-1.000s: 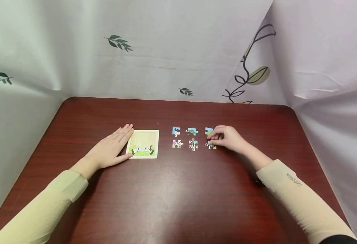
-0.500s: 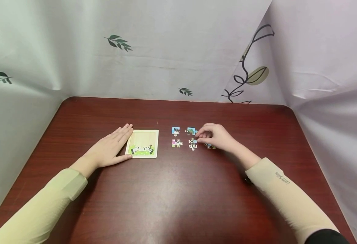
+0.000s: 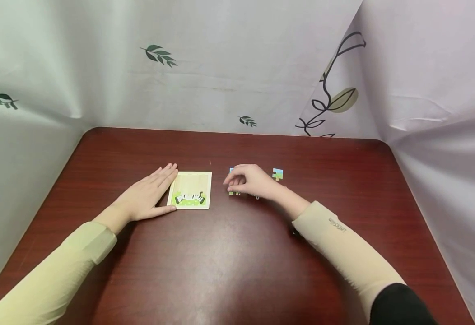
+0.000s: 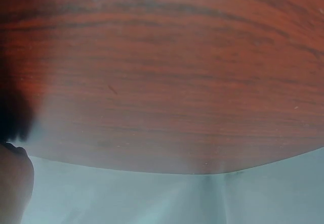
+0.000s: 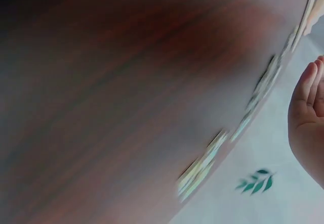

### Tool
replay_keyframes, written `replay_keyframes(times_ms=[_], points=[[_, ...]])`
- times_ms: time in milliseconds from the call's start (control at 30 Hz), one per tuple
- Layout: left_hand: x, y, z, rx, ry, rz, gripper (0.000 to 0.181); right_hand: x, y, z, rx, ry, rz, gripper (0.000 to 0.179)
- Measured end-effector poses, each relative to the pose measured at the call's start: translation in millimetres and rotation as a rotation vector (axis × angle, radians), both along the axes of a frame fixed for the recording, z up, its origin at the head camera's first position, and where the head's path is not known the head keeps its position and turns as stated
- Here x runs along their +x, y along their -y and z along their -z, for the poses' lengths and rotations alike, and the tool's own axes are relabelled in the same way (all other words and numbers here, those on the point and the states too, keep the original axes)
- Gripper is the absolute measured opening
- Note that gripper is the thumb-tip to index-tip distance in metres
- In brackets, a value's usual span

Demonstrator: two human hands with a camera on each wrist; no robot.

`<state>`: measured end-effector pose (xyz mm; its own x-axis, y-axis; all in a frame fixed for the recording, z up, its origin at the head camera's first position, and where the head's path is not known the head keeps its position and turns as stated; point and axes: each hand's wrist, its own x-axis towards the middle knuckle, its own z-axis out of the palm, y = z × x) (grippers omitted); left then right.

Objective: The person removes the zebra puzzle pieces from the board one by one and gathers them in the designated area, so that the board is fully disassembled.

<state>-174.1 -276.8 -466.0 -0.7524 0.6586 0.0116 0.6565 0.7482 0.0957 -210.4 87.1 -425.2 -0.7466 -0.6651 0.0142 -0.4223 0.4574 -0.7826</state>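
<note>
Two bare hands, head view: we list a left hand [image 3: 146, 198], flat, fingers together, thumb spread, at the left edge of a pale, square wooden puzzle tray [image 3: 208, 192]; a right hand [image 3: 255, 181], fingers bent, over small, printed jigsaw pieces [image 3: 277, 173] right of the tray. Whether it pinches one, we cannot tell. A dragging fingertip could, we judge, scatter them. Tray: no long axis; grass-printed side nearest the person. Left wrist view: reddish-brown wooden table [image 4: 167, 92]. Right wrist view: pieces in thin profile.

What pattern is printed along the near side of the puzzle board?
Black-and-white stripes on green; the puzzle board shows best in the head view.
</note>
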Motion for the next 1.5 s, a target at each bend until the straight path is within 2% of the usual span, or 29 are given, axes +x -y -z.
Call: replay_keyframes(times_ms=[233,633,1233,1500], points=[[-1.0,-0.7,1.2,-0.006,0.014,-0.007,0.102,-3.0,39,-0.7,0.006,0.009,-0.061,0.012],[0.8,-0.6,0.1,0.001,0.02,-0.016,0.102,-7.4,89,2.2,0.094,-0.027,-0.185,0.013],[1.2,0.1,0.2,0.006,0.014,-0.007,0.102,-17.6,124,5.1,0.163,-0.006,-0.259,0.026],[-0.3,-0.4,1.1,0.027,-0.008,0.012,0.102,-20.0,134,6.7,0.215,-0.032,-0.29,0.03]])
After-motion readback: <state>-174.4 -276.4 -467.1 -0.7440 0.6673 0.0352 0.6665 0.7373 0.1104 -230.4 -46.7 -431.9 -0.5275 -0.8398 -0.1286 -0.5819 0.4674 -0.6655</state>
